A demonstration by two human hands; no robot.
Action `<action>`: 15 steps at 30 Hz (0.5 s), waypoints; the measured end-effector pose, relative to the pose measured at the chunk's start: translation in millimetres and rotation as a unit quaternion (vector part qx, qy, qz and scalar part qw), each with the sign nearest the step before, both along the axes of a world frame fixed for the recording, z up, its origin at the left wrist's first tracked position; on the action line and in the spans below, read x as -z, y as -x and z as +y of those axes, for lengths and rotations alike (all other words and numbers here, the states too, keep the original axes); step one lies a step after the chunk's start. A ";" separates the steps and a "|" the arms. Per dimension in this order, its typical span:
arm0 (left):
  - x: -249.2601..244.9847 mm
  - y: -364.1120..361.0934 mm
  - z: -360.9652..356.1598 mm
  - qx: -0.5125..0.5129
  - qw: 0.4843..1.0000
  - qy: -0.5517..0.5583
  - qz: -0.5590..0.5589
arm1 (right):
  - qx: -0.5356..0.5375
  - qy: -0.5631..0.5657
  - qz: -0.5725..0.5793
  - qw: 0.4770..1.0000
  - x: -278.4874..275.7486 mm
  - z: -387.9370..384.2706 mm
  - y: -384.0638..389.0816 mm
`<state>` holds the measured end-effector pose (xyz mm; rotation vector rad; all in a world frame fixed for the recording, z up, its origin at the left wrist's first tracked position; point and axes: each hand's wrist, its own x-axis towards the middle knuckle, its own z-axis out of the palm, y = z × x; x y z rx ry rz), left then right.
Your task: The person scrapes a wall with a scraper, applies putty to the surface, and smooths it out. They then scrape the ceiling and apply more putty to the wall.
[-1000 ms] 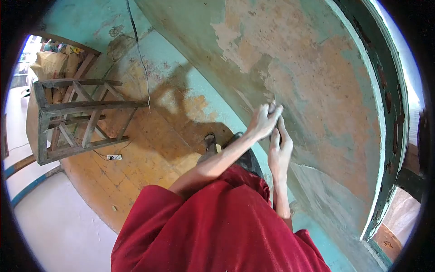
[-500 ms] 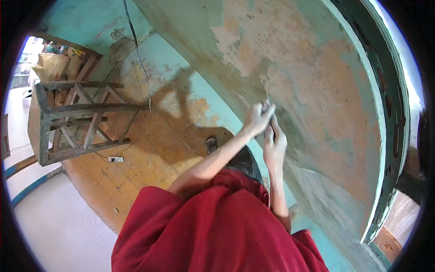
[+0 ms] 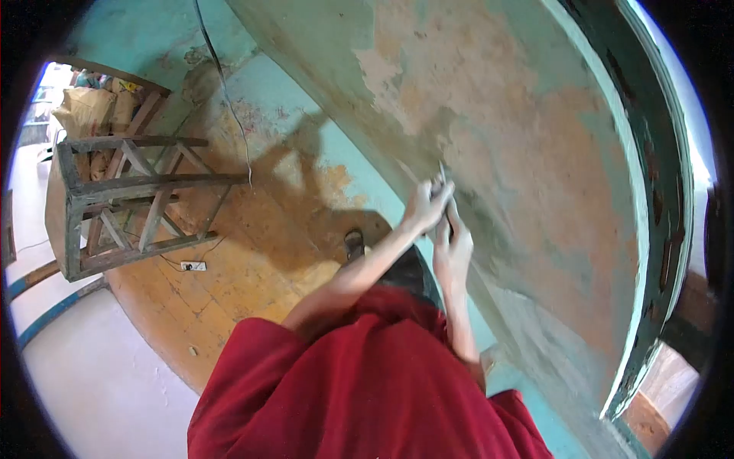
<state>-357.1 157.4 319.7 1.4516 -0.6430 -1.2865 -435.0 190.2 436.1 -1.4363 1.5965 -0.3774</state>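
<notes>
Against the wall [image 3: 535, 138], my left hand [image 3: 424, 205] clenches the scraper [image 3: 442, 175] up top for pressure; my right hand [image 3: 453, 249] grips lower down, steadying it, I think.

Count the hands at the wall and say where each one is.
2. The left hand is up against the peeling wall, closed on a thin tool. The right hand is just below it, close beside it. No other hands show.
</notes>
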 end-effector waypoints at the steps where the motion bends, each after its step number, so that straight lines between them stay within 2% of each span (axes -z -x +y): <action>1: -9.9 12.6 4.4 -0.006 0.999 0.037 -0.010 | 0.012 0.074 -0.024 0.997 -3.9 10.2 6.2; 2: -18.3 25.0 16.8 -0.009 0.998 0.061 -0.014 | 0.027 0.135 -0.043 0.990 -9.1 24.1 14.1; 3: -24.9 27.5 18.5 0.005 0.995 0.050 -0.083 | 0.041 0.103 -0.080 0.991 -18.8 23.1 18.4; 4: -23.5 25.0 20.3 0.010 0.995 0.047 -0.082 | 0.046 0.099 -0.078 0.991 -14.5 23.3 18.2; 6: -10.7 7.1 7.4 0.025 0.999 -0.034 0.022 | 0.003 0.052 -0.025 0.998 2.5 7.9 9.3; 7: 18.8 3.2 3.7 0.018 1.000 -0.010 0.010 | 0.001 -0.020 0.009 1.000 -2.5 0.9 1.4; 8: 11.9 7.6 6.6 0.014 1.000 -0.005 0.008 | -0.002 -0.015 0.007 1.000 -4.1 6.1 4.3; 10: -14.8 24.1 19.2 0.024 0.998 0.046 -0.046 | 0.033 0.135 -0.062 0.988 -8.7 24.9 17.8; 11: -19.3 25.0 18.8 0.056 0.992 0.035 -0.108 | 0.015 0.181 -0.066 0.981 -3.7 22.9 20.9; 12: -14.9 24.1 21.3 0.060 0.992 0.031 -0.106 | 0.019 0.176 -0.065 0.982 0.6 23.7 20.7; 14: -5.3 9.2 10.1 0.014 0.999 -0.017 0.045 | -0.003 0.070 -0.009 0.998 9.1 12.4 11.1; 15: -2.2 -3.2 6.0 0.035 0.999 -0.021 -0.009 | -0.002 0.072 -0.010 0.997 7.8 16.6 13.2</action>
